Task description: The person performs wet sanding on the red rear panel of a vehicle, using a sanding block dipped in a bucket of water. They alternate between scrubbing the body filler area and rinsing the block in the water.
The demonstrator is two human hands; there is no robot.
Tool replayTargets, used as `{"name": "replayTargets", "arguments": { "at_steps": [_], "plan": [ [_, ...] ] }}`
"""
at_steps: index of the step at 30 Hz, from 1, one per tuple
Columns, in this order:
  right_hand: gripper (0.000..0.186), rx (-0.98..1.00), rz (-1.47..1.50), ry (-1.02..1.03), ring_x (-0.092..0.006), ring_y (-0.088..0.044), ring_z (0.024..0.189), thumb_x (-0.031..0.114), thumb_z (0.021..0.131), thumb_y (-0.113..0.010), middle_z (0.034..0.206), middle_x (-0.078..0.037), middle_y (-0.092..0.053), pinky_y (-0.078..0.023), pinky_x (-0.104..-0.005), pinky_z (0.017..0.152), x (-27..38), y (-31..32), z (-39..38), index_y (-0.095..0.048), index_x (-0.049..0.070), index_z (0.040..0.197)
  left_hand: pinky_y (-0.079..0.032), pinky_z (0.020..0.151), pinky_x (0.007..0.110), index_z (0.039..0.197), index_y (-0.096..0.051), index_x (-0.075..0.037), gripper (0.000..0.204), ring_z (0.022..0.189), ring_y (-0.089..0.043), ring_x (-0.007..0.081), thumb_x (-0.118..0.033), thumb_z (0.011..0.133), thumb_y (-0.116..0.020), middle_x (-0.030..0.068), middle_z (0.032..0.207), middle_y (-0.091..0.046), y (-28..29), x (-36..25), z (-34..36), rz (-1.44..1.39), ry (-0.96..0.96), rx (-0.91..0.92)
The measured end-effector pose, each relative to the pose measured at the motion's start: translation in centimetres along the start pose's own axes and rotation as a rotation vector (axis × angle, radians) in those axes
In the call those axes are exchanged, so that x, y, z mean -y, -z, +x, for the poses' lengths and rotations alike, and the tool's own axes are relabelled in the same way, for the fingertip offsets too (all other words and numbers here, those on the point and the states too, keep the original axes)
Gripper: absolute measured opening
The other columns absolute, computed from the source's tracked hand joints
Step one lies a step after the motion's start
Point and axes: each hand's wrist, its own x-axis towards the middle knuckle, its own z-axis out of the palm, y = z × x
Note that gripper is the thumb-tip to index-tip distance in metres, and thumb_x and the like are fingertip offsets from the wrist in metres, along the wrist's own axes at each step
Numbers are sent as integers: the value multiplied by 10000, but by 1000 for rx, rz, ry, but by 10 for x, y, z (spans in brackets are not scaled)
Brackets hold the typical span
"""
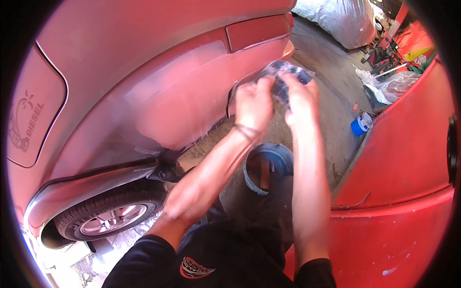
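- black sleeves (144, 259) sit closest to the lens, both forearms reaching up from them toward the middle of the view.
- left hand (253, 103) and right hand (298, 98) are close together, both pinched on one dark sheet of sandpaper (287, 77), which looks wet and crumpled; it is held in the air just beside the rear edge of the car panel (177, 110), not pressed on it.
- fingers of both hands grip opposite sides of the sheet, as if folding or wringing it; a flat, even fold would likely give a steadier rubbing face than a bunched one, and keeping it wet would help on the dull patch.
- that panel, red with a pale sanded area, curves over the wheel arch; the wheel (113, 221) with its silver rim is at lower left.
- blue bucket (268, 165) stands on the ground right under the forearms, near enough for dipping.
- red barrel (403, 192) crowds the right side, leaving only a narrow gap to work in.
- small blue can (361, 125) stands on the concrete past the barrel's edge, and clear plastic bags (343, 19) lie further back.
- fuel flap (33, 115) shows at far left, well apart from the hands.
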Motion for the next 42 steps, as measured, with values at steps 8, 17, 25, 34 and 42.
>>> {"name": "replayTargets", "arguments": {
  "at_steps": [8,17,25,34,42],
  "plan": [
    [234,128,382,-234,-199,-737,894,194,932,-742,1049,-65,-758,-604,-384,798,-13,7,-42,-706,78,1132,-310,402,274,650,-533,-139,423,399,-374,77,-287,1038,-615,-58,529,-435,30,-16,-48,9,36,110],
    [249,123,-1,-274,-200,-760,911,236,994,-665,1050,-85,-764,-621,-363,801,34,28,29,-667,71,1181,-303,443,331,640,-393,-171,440,378,-301,124,-289,1001,-616,-23,495,-346,-15,-10,10,-109,142,223],
    [266,135,39,-224,-209,-724,938,238,955,-697,1043,-75,-749,-579,-388,805,8,36,59,-665,87,1171,-278,422,327,674,-409,-170,384,405,-285,116,-281,979,-615,-49,544,-318,-34,-5,20,-235,241,37],
    [249,105,50,-253,-229,-725,909,215,951,-702,1019,-79,-742,-582,-430,782,4,16,42,-663,75,1153,-257,383,318,688,-485,-137,340,379,-319,107,-247,981,-617,-38,519,-361,-16,-19,6,-175,200,44],
    [222,162,169,-234,-195,-736,896,181,943,-731,1020,-82,-755,-600,-360,799,-10,-17,-47,-706,47,1118,-256,367,288,684,-532,-111,334,372,-368,85,-236,982,-617,-37,521,-439,39,-33,-61,-179,118,-10]
  ]
}}
